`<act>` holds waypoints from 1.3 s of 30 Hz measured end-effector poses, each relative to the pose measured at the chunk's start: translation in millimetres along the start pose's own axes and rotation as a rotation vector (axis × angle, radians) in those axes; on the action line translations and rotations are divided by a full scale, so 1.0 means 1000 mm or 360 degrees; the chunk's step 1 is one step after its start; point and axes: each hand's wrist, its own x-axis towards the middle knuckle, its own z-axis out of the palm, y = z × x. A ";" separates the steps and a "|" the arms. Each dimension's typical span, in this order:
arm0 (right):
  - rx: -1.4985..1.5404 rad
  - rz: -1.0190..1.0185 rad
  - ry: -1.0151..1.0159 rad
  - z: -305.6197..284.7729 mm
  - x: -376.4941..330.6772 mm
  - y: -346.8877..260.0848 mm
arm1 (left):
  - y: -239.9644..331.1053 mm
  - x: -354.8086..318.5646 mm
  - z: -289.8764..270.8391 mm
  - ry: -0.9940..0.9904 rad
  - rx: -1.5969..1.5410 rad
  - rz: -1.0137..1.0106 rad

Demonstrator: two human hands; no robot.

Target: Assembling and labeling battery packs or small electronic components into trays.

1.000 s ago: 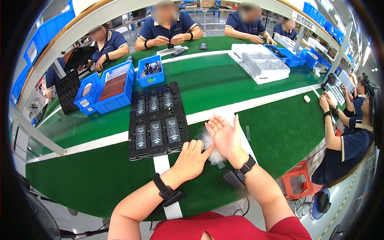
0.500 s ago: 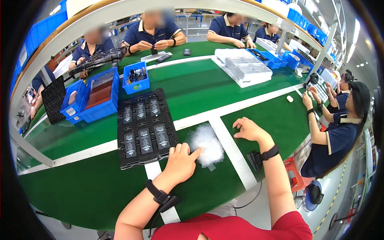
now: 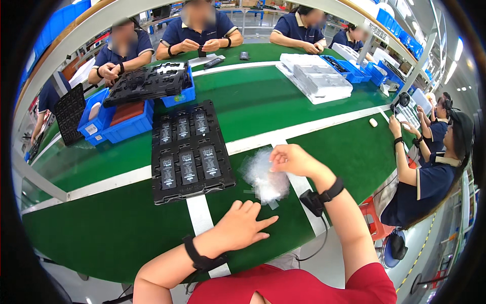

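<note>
My left hand point(image 3: 242, 227) lies low over the green mat, just short of a pile of clear plastic film pieces point(image 3: 267, 188), with its fingers spread and nothing in them. Above the right side of that pile is my right hand point(image 3: 294, 162). Its fingertips are curled together; whatever they pinch, if anything, is too small to tell. Left of the pile, a black tray point(image 3: 230, 186) holds several flat black batteries point(image 3: 188, 167) in two rows. Black straps with small boxes circle both my wrists.
Blue bins point(image 3: 129, 129) stand beyond the tray at left, with another black tray point(image 3: 147, 83) across them. Stacked white trays point(image 3: 316, 83) sit at the far right. A small white object point(image 3: 373, 122) lies at right. Co-workers sit across the table and to my right.
My right hand has moved left over the film pile. My left hand has drawn back from the pile toward me. Across the table, a black tray has come down over the blue bins.
</note>
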 end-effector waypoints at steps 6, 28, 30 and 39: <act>-0.0553 0.0011 0.0142 0.005 0.008 -0.009 | -0.001 0.006 0.018 0.0130 0.0234 -0.0168; -0.0218 -0.0125 0.0134 0.023 -0.001 0.030 | -0.012 0.005 0.012 0.0232 0.0280 -0.0167; -0.0201 -0.0114 0.0166 0.023 -0.002 0.030 | -0.011 0.003 0.008 0.0218 0.0256 -0.0153; -0.0579 -0.0205 0.0406 0.020 -0.015 -0.001 | -0.015 0.011 0.005 0.0333 -0.0078 -0.0201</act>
